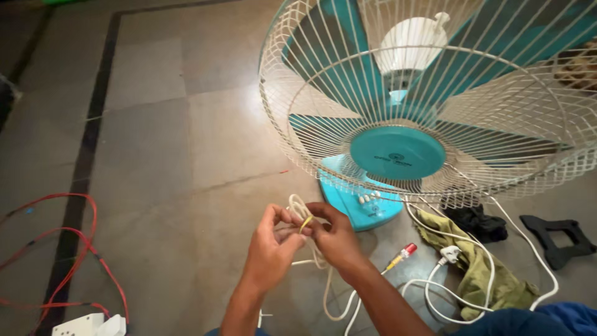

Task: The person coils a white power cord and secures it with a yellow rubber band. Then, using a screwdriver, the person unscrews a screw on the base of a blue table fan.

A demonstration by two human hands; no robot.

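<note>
Both your hands meet at 6 o'clock – left hand (270,249) and right hand (333,235) pinched together on a looped white cord (297,208) with a yellow band (306,224). Teal table fan (398,149) at 1 o'clock, olive rag (482,267) at 4, red wires (68,249) at 8.

The fan's wire cage (435,106) is cream-white, a pattern of thin ribs fanning out from a teal round hub cap (397,152); behind it the blades (339,56) are teal and the motor housing (411,43) white. The fan base (360,202) is light teal with white buttons. The cord (435,289) is white, as is its plug (449,253). The band (306,223) at the fingertips is yellow. A screwdriver (401,256) shows yellow and red. The cloth (482,267) is olive green, the wires (68,249) by the floor's left edge red, the floor (168,137) grey-brown stone with dark border lines.
</note>
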